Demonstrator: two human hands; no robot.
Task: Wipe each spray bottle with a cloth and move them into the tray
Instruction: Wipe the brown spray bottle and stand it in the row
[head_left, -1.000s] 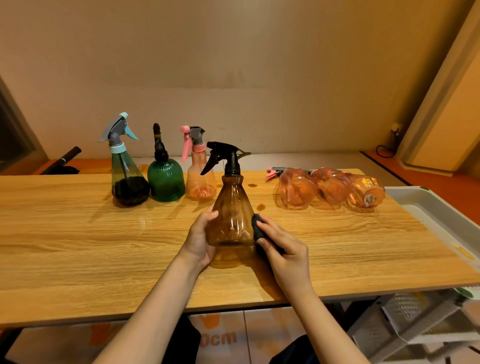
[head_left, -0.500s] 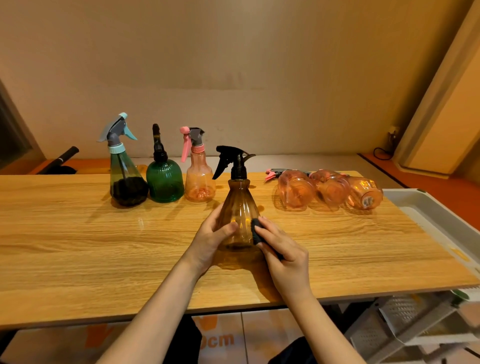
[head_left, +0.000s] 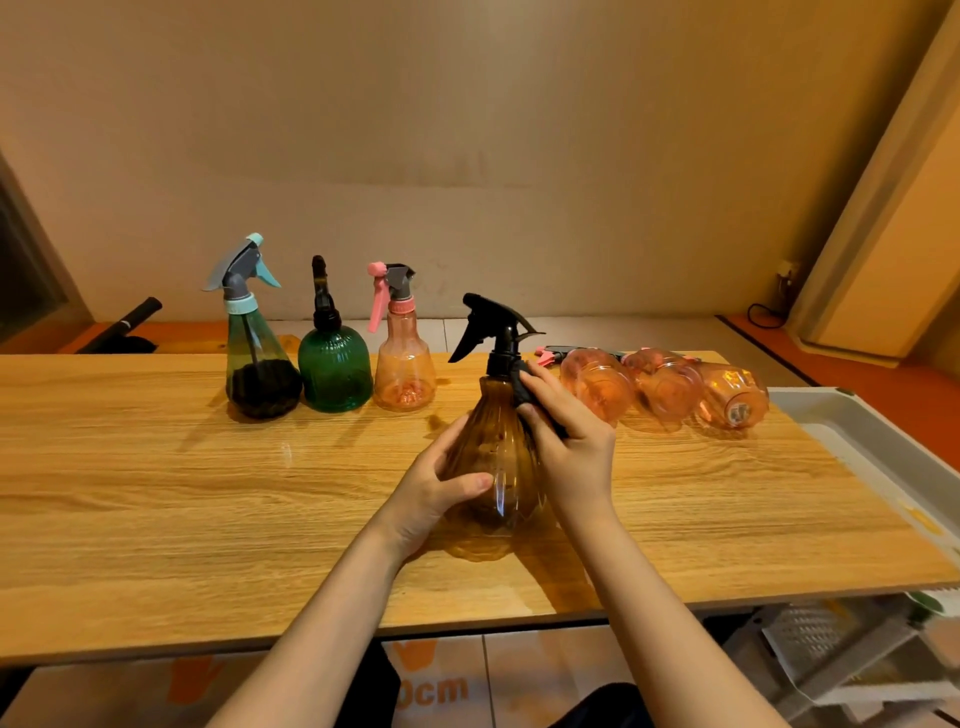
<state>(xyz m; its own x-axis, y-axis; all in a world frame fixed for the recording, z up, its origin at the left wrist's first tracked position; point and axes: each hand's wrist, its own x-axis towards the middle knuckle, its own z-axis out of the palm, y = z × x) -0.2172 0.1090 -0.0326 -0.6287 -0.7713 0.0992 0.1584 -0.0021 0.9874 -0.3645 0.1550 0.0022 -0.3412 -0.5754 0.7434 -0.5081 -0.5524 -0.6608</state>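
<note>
A brown ribbed spray bottle (head_left: 496, 457) with a black trigger head stands near the table's front middle. My left hand (head_left: 431, 493) grips its lower body from the left. My right hand (head_left: 569, 441) holds a dark cloth (head_left: 522, 387) pressed against the bottle's neck and right shoulder. At the back left stand a dark teal bottle (head_left: 257, 364), a green domed bottle (head_left: 332, 364) and a pink-trigger orange bottle (head_left: 402, 364). Three orange bottles (head_left: 670, 389) lie on their sides at the back right. A white tray (head_left: 872, 441) sits past the table's right edge.
The wooden table (head_left: 156, 493) ends at a front edge close to my body. A white perforated rack (head_left: 810, 639) is below the table at the right. A black object (head_left: 122, 327) lies behind the table at the far left.
My right hand with the cloth has slid up the brown bottle from its lower side to the neck. My left hand now wraps lower round the body.
</note>
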